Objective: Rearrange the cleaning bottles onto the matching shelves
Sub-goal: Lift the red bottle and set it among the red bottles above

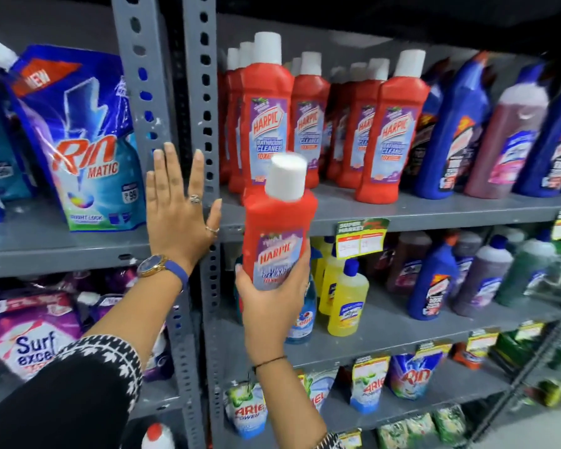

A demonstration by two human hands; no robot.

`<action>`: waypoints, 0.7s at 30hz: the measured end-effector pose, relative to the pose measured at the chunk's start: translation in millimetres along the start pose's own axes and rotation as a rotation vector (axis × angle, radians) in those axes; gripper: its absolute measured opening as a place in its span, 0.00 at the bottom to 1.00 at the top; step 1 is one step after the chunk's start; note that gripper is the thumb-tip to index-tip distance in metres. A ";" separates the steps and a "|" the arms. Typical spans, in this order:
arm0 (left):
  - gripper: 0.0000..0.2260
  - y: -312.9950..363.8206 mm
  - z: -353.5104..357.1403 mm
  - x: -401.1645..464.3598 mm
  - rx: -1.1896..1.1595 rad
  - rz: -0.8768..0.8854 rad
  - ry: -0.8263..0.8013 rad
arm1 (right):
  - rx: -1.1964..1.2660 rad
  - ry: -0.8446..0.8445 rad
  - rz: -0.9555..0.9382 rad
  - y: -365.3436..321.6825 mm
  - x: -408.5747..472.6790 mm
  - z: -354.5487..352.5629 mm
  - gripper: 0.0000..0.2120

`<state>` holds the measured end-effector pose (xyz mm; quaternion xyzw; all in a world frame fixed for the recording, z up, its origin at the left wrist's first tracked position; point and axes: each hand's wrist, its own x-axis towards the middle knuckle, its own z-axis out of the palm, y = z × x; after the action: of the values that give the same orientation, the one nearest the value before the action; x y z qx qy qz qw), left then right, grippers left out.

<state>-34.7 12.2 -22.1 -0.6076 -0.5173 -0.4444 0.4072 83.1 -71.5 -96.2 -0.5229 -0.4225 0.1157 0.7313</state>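
My right hand [272, 296] grips a red Harpic bathroom cleaner bottle [280, 218] with a white cap by its lower half, upright, in front of the edge of the upper grey shelf [434, 212]. On that shelf stand several matching red Harpic bottles [392, 131] at the left and blue Harpic bottles [450, 131] at the right. My left hand [178, 205] is raised flat with fingers spread, in front of the grey shelf upright [204, 92], holding nothing.
Rin Matic pouches [81, 140] fill the left rack; Surf Excel packs [36, 335] lie below. The middle shelf holds yellow bottles [347, 299], a blue spray bottle [302, 322] and more blue and purple bottles [434, 280]. Ariel and Rin pouches [370, 384] sit lower down.
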 end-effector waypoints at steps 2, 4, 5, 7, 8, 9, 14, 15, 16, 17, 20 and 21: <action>0.30 -1.4 0.9 -1.5 -0.022 -0.003 -0.006 | 0.009 0.036 -0.062 -28.8 19.7 3.0 0.50; 0.30 -2.4 1.3 -2.2 -0.043 0.001 -0.005 | 0.023 0.059 -0.115 -52.7 44.2 7.5 0.51; 0.30 -2.5 1.3 -1.9 -0.047 0.003 -0.002 | 0.023 0.070 -0.138 -62.8 57.6 10.9 0.51; 0.30 -1.9 1.8 -1.1 -0.043 -0.001 -0.003 | 0.014 0.101 -0.174 -77.6 84.3 18.3 0.50; 0.29 -1.2 1.9 -0.8 -0.036 -0.006 -0.003 | 0.011 0.120 -0.181 -82.6 97.3 21.4 0.50; 0.29 -0.7 1.9 -1.0 -0.026 -0.007 -0.004 | 0.013 0.136 -0.180 -85.0 109.6 24.1 0.50; 0.29 -1.2 2.9 -1.4 -0.001 0.007 0.007 | 0.031 0.175 -0.130 -76.6 162.3 35.8 0.49; 0.29 -1.4 3.3 -1.2 -0.004 0.009 0.010 | 0.017 0.180 -0.122 -72.3 171.9 38.8 0.48; 0.29 -1.6 3.8 -1.2 -0.006 0.011 0.015 | 0.002 0.180 -0.103 -68.6 180.4 41.9 0.48; 0.29 -1.5 4.0 -1.1 -0.008 0.013 0.022 | -0.014 0.178 -0.079 -64.8 187.7 44.8 0.48; 0.29 -1.6 5.4 -0.8 -0.005 0.015 0.033 | -0.055 0.160 -0.043 -50.8 202.9 52.5 0.49; 0.29 -2.0 6.1 -1.1 -0.001 0.017 0.035 | -0.074 0.148 -0.054 -45.9 205.6 54.7 0.49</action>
<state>-36.0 18.0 -24.8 -0.6043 -0.5047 -0.4518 0.4195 156.9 71.0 50.8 -0.5449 -0.3851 0.0411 0.7437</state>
